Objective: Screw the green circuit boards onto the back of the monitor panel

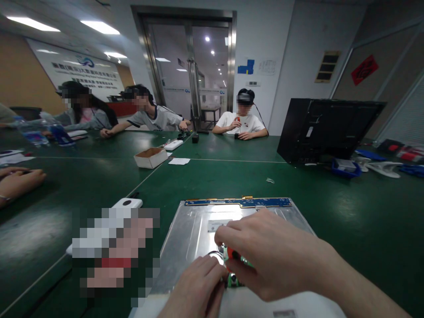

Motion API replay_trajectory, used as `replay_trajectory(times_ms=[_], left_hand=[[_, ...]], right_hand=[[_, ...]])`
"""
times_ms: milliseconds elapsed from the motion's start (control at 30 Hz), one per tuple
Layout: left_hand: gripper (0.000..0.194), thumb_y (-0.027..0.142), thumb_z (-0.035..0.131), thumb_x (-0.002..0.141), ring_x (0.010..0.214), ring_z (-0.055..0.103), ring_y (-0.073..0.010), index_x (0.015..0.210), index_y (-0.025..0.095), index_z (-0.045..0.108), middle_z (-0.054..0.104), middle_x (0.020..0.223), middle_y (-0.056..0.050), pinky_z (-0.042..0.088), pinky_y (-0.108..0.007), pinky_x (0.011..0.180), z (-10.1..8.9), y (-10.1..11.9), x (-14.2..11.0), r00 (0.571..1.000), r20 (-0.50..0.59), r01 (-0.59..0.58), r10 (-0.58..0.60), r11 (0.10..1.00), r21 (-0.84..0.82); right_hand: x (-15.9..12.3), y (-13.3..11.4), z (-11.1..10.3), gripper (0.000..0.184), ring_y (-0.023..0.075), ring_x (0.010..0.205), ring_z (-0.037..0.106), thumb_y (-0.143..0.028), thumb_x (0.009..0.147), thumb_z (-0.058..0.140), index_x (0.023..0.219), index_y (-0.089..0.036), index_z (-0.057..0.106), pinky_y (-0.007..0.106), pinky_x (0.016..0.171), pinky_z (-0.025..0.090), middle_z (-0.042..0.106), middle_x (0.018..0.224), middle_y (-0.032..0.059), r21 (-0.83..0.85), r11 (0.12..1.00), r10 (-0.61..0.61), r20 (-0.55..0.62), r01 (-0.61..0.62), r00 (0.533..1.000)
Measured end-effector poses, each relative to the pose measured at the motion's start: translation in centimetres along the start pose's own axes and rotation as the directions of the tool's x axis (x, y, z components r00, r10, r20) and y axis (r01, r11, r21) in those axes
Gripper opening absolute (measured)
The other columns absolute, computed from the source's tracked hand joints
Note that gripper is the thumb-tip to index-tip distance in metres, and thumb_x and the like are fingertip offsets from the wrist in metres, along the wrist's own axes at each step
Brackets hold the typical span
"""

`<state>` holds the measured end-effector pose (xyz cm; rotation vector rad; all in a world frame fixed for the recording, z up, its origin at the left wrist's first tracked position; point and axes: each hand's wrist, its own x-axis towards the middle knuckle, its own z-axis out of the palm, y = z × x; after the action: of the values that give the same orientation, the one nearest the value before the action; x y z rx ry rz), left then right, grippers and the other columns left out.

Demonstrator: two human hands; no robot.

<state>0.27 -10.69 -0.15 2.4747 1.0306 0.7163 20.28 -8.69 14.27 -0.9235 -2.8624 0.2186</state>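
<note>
In front of me lies a flat silver metal display panel (185, 229), with a blue circuit strip (212, 202) along its far edge. My right hand (268, 251) is closed around the orange-and-black handle of a screwdriver (229, 256), held over a small green circuit board (233, 281) on the panel's near part. The screwdriver's tip is hidden. My left hand (198, 285) rests at the board's left side, fingers bent and pressed together near the handle. Whatever it pinches is out of sight. A dark wire curves just above the left fingers.
Left of the panel lies a white device (129, 202) beside a blurred-out area. Farther off are a white open box (151, 158), a paper (179, 161) and a black monitor (324, 128). Several people sit around the green table (232, 176); another person's hand (23, 181) is at far left.
</note>
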Motion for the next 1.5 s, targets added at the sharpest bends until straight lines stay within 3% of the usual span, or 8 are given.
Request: replay_trajectory(times_ms=[267, 467, 767, 1033, 1333, 1500], left_hand=[[0.028, 0.009, 0.048, 0.087, 0.093, 0.066, -0.0233, 0.105, 0.022, 0.065, 0.069, 0.101, -0.008, 0.057, -0.033, 0.085, 0.0, 0.1, -0.2, 0.999, -0.031, 0.019, -0.02, 1.0, -0.016], [0.026, 0.011, 0.05, 0.087, 0.089, 0.067, -0.023, 0.102, 0.023, 0.067, 0.07, 0.096, -0.007, 0.057, -0.032, 0.083, 0.0, 0.3, 0.0, 0.999, -0.052, 0.004, -0.005, 1.0, -0.013], [0.027, 0.007, 0.048, 0.086, 0.089, 0.067, -0.0217, 0.102, 0.022, 0.064, 0.069, 0.097, -0.007, 0.056, -0.031, 0.08, 0.3, -0.4, -0.3, 1.0, -0.013, -0.004, 0.004, 1.0, -0.011], [0.02, 0.011, 0.05, 0.088, 0.086, 0.065, -0.0218, 0.095, 0.022, 0.065, 0.068, 0.093, -0.006, 0.056, -0.031, 0.082, -0.1, 0.2, -0.1, 0.999, -0.05, 0.007, -0.006, 1.0, 0.008], [0.028, 0.008, 0.047, 0.086, 0.087, 0.065, -0.0228, 0.104, 0.023, 0.063, 0.068, 0.096, -0.006, 0.056, -0.032, 0.076, 0.7, -0.5, -0.3, 1.0, -0.021, -0.017, 0.017, 1.0, 0.014], [0.022, 0.011, 0.049, 0.086, 0.088, 0.066, -0.023, 0.099, 0.022, 0.063, 0.068, 0.096, -0.007, 0.057, -0.031, 0.079, 0.5, -0.4, -0.2, 0.999, -0.035, -0.007, 0.008, 1.0, 0.015]], right_hand=[[0.2, 0.0, -0.2, 0.014, 0.0142, 0.063, 0.056, -0.035, 0.093, 0.059, 0.089, -0.021, 0.056, 0.028, 0.052, 0.022, 0.067, 0.077, -0.001, 0.023, 1.0, 0.016, 0.028, -0.017, 0.999], [-0.3, -0.1, -0.1, 0.015, 0.015, 0.068, 0.057, -0.024, 0.082, 0.06, 0.094, -0.021, 0.054, 0.029, 0.051, 0.026, 0.065, 0.089, 0.0009, 0.028, 0.999, -0.029, 0.008, 0.029, 1.0], [0.3, 0.1, -0.1, 0.01, 0.0142, 0.062, 0.055, -0.029, 0.091, 0.059, 0.094, -0.021, 0.054, 0.028, 0.051, 0.021, 0.068, 0.081, -0.0006, 0.011, 1.0, 0.027, 0.006, -0.027, 1.0], [-0.1, -0.1, -0.2, 0.014, 0.0132, 0.064, 0.051, -0.022, 0.081, 0.059, 0.094, -0.02, 0.052, 0.027, 0.05, 0.025, 0.064, 0.087, 0.0005, 0.015, 1.0, -0.028, 0.02, 0.027, 0.999], [0.3, 0.1, 0.2, 0.01, 0.0148, 0.061, 0.054, -0.026, 0.089, 0.058, 0.097, -0.021, 0.054, 0.029, 0.051, 0.02, 0.069, 0.082, -0.0001, -0.017, 0.999, 0.045, 0.013, -0.045, 0.999], [-0.1, 0.0, 0.0, 0.013, 0.0141, 0.062, 0.052, -0.026, 0.086, 0.06, 0.095, -0.022, 0.053, 0.028, 0.05, 0.023, 0.067, 0.084, -0.0006, 0.008, 1.0, -0.012, 0.005, 0.012, 1.0]])
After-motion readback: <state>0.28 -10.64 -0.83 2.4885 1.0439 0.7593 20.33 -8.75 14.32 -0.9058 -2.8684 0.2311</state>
